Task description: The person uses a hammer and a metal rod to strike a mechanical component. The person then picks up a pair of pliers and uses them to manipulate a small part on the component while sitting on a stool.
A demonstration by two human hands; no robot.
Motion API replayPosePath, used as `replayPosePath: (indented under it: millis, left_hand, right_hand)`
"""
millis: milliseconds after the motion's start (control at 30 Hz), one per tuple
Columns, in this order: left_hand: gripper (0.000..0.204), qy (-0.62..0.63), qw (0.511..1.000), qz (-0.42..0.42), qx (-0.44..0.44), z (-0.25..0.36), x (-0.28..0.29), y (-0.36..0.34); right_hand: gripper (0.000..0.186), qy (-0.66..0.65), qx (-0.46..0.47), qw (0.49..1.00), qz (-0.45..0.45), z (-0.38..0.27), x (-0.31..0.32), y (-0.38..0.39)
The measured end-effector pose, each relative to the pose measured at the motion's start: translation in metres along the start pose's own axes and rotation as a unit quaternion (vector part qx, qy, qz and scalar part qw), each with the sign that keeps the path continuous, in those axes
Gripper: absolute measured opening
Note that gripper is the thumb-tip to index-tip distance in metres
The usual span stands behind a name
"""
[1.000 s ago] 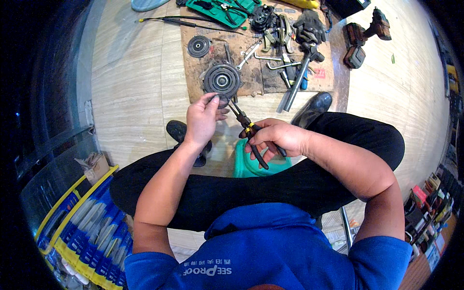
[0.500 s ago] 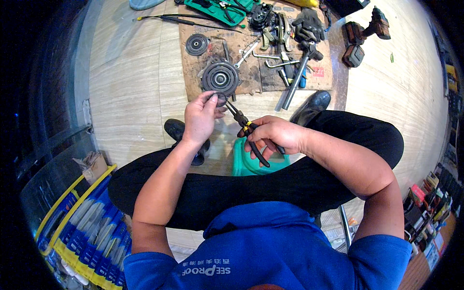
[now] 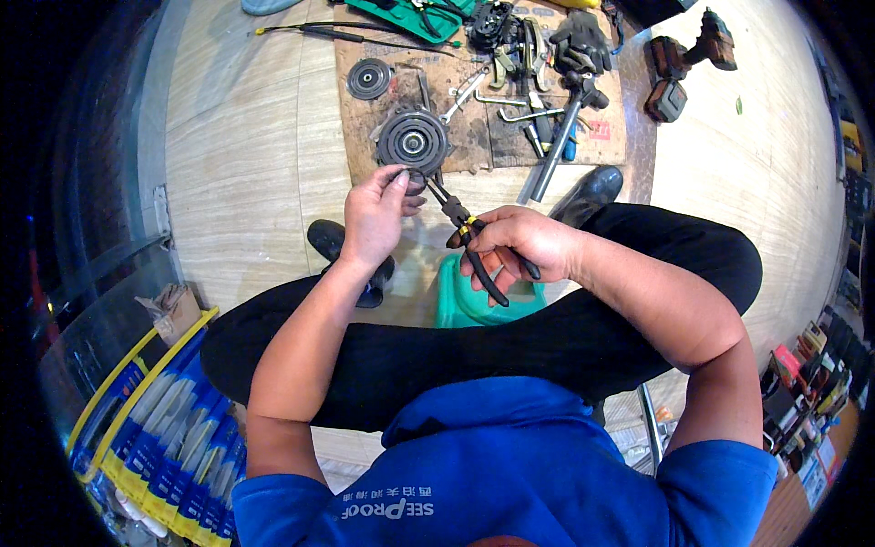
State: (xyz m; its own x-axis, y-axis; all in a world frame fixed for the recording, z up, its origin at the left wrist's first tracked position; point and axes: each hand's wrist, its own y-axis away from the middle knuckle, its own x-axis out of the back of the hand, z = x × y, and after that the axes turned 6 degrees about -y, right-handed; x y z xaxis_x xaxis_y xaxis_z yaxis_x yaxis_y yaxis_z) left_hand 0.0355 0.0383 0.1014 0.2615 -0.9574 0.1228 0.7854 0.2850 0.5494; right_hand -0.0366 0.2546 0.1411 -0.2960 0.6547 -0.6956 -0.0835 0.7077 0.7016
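Between the thumb and fingers of my left hand (image 3: pixel 375 223) is a small dark ring-like part (image 3: pixel 415 182), just below the larger round pulley assembly (image 3: pixel 412 141) on the cardboard. My right hand (image 3: pixel 524 244) grips black long-nosed pliers (image 3: pixel 460 214) with yellow bands on the handles. The pliers point up-left, their tips at or beside the small part; I cannot tell whether they touch it. A smaller pulley (image 3: pixel 369 78) lies above the assembly.
Stained cardboard (image 3: pixel 465 155) carries wrenches, a long steel bar (image 3: pixel 556 159), pullers, black gloves (image 3: pixel 583 46) and a green tool case (image 3: pixel 410 18). A cordless tool (image 3: pixel 693 50) lies right. A green stool (image 3: pixel 492 305) sits under my hands. Blue-and-yellow racks (image 3: pixel 164 428) are lower left.
The view has shifted slightly, so hands and objects appear a little higher and further left. The grips on the small part and the pliers look the same.
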Motion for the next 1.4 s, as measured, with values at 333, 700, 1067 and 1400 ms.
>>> replayPosePath:
  millis: [333, 700, 1067, 1400]
  left_hand:
    - [0.026, 0.006, 1.0, 0.014, 0.022, 0.0, 0.0, -0.001]
    - [0.025, -0.029, 0.999, 0.011, -0.005, -0.003, -0.002, 0.0]
    - [0.025, -0.076, 0.996, -0.024, -0.039, -0.011, 0.001, -0.003]
    - [0.027, -0.028, 0.998, -0.055, -0.007, -0.021, 0.003, -0.013]
  right_hand:
    - [0.035, 0.004, -0.019, 1.0, -0.022, 0.0, 0.001, -0.001]
    - [0.024, 0.014, -0.016, 1.0, -0.021, 0.001, 0.0, 0.001]
    - [0.025, 0.002, -0.025, 1.0, 0.001, 0.001, -0.002, 0.002]
    - [0.027, 0.022, 0.005, 0.996, 0.086, 0.003, -0.015, -0.007]
